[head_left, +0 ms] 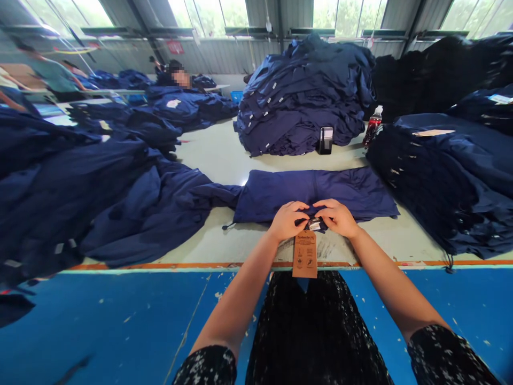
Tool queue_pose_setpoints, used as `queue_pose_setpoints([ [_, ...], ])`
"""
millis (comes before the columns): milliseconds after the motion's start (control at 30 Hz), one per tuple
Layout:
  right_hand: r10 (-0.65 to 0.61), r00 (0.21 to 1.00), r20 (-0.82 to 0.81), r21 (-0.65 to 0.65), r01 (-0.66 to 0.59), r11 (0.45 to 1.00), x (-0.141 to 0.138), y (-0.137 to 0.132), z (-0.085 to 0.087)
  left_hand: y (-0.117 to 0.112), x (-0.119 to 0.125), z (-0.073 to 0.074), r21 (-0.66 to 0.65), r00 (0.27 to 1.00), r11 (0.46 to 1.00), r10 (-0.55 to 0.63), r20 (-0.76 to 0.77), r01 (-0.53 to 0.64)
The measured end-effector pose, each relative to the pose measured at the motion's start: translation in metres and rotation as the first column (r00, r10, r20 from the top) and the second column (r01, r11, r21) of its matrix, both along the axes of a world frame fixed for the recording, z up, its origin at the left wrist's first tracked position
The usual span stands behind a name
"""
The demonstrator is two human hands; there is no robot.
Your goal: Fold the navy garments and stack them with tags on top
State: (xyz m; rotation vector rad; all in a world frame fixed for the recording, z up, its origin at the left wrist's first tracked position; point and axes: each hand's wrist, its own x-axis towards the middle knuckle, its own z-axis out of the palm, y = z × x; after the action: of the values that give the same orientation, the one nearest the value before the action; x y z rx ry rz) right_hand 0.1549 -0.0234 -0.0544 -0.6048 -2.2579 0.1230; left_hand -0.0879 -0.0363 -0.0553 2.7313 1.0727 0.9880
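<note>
A navy garment lies flat across the table in front of me. My left hand and my right hand meet at the middle of its near edge, fingers curled and closed on the fabric. Between them is a small white label on dark cloth. Below it a brown cardboard hang tag with dark print hangs over the table edge. Exactly what the fingertips pinch is partly hidden. A cord end pokes out at the garment's left.
Loose navy garments heap at left. A tall navy pile stands behind, with a phone leaning against it and a bottle of red drink nearby. More stacked garments sit at right. A person is in the background.
</note>
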Motion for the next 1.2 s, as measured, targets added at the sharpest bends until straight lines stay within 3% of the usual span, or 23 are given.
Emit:
queue_pose_setpoints([
  [533, -0.032, 0.996, 0.079, 0.024, 0.030, 0.999, -0.003, -0.008, 0.003, -0.006, 0.007, 0.001, -0.023, 0.999, 1.000, 0.007, -0.035, -0.008],
  [933, -0.001, 0.994, 0.113, 0.121, -0.013, 0.993, -0.003, -0.009, 0.003, -0.002, 0.009, -0.002, -0.060, 0.994, 0.998, 0.032, 0.107, -0.025],
  [1200, -0.068, 0.986, 0.154, 0.208, 0.035, 0.978, -0.007, -0.014, 0.005, -0.001, 0.008, -0.006, -0.054, 0.988, 0.998, 0.025, 0.152, -0.017],
])
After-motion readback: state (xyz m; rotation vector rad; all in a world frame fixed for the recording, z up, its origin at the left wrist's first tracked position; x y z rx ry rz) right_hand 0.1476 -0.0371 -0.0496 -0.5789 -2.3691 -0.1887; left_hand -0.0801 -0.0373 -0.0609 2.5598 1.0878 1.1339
